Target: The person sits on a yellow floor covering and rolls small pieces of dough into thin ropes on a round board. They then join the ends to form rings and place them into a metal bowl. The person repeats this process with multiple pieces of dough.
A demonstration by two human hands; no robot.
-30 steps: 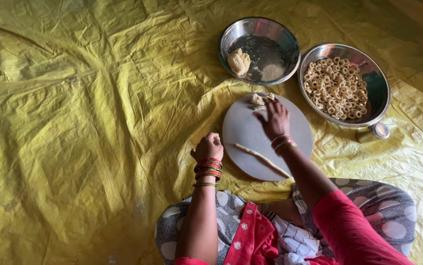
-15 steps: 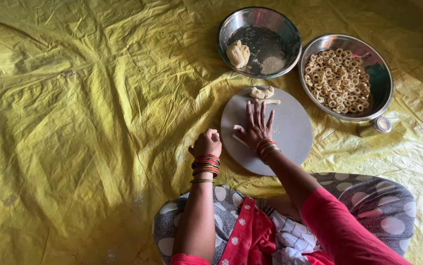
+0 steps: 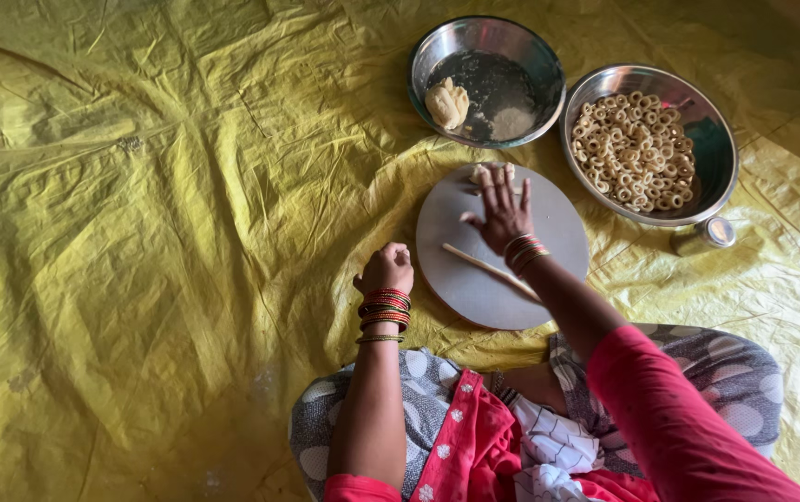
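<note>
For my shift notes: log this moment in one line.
right hand: flat, fingers spread on round board | left hand: fisted beside board | dough strip on board

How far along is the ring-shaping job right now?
Done: many small dough rings fill the right steel bowl. In hand: the right hand lies flat on the round board, fingertips by a small dough piece, with a thin dough rope near the wrist; the left hand is fisted beside the board. Left: a dough lump in the other bowl.

Yellow sheet [image 3: 158, 232] bears round board [image 3: 549, 223], two bowls [image 3: 549, 70].
</note>
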